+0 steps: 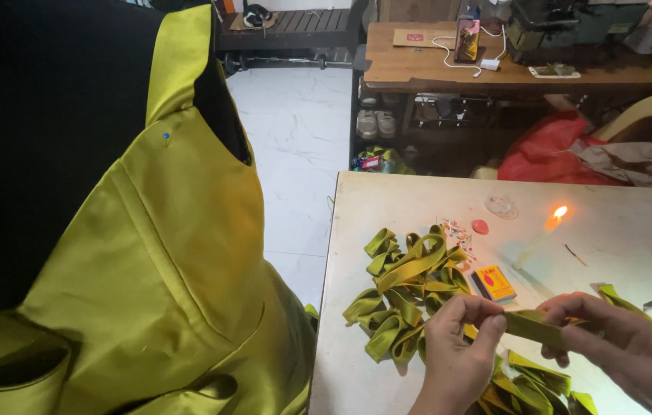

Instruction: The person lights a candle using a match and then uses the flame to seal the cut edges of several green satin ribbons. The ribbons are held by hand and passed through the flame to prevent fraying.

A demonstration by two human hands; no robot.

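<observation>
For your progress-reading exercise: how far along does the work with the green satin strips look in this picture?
Seemingly done: a pile of looped olive-green satin strips lies on the white table, beside a lit white candle and a small yellow matchbox. In hand: the left hand and right hand pinch one flat green strip between them. Left: more strips lie below the hands; whether they are finished is unclear.

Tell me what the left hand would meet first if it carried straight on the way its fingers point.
The left hand points rightward along the green fabric strip it pinches, so it would probably meet the right hand holding the strip's other end; depth looks roughly level.
</observation>
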